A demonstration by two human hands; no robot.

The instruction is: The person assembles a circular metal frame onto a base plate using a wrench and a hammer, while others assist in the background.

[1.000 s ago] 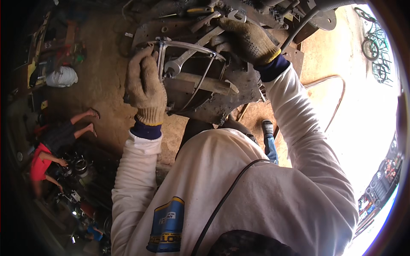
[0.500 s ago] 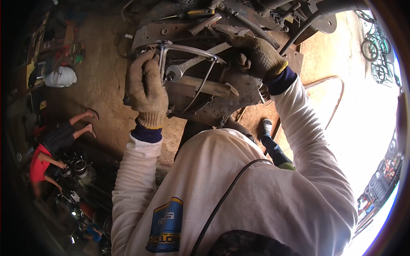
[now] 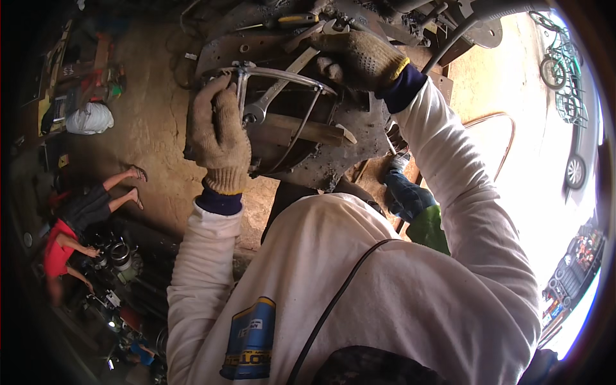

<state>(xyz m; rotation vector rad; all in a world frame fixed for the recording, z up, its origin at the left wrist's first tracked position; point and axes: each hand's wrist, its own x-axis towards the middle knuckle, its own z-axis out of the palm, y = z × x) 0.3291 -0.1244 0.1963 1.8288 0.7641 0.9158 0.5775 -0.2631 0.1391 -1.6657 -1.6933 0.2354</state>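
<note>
Both my hands wear knitted, dusty gloves. My left hand (image 3: 221,131) is closed at the left corner of a curved bare-metal frame (image 3: 280,74), fingers wrapped about its edge; the fingertips are partly hidden. A steel wrench (image 3: 280,83) lies slantwise across the frame, its lower jaw (image 3: 255,114) at a bolt on the frame's left upright. My right hand (image 3: 362,61) is closed over the wrench near its far end, and the other jaw shows just beyond the glove. Below the wrench a flat bar (image 3: 305,128) lies within the frame.
The work stands on a dark, rusty metal table (image 3: 356,157). A hammer-shaped tool (image 3: 301,37) and a yellow-black screwdriver (image 3: 297,20) lie at its far side. Another person's blue-and-green-clothed limb (image 3: 414,199) is close on the right. A person in red (image 3: 58,247) is at far left; bicycles (image 3: 555,74) stand at far right.
My right hand has moved left and away from me, swinging the wrench to a steeper slant. My left hand stays put. The other person's blue-and-green limb has shifted upward in view.
</note>
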